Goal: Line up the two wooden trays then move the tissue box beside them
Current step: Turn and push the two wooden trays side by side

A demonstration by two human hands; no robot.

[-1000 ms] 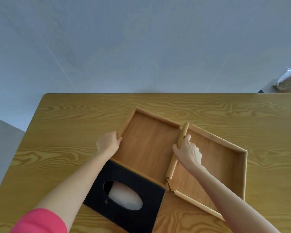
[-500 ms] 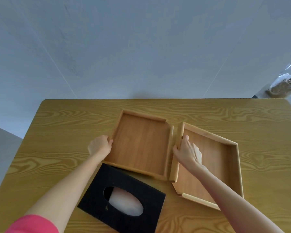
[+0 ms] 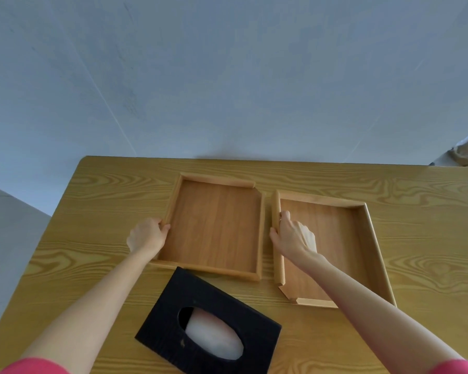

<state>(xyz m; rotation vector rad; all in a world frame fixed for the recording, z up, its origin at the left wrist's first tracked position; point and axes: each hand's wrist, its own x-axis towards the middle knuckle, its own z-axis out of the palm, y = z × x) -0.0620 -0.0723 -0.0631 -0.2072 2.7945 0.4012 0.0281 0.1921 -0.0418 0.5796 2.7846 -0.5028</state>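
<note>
wooden table carries two trays side by side, left hand gripping left tray rim, right hand pinching right tray rim for squaring; tissue box waits nearer, unmoved.

I can read no text, label, brand or number on anything in front of me.

Your table is yellowish wood with bold grain and a slight sheen. Both trays, the left tray and the right tray, are smooth, matt, reddish wood. The tissue box looks black, matt, kinda fuzzy.
</note>
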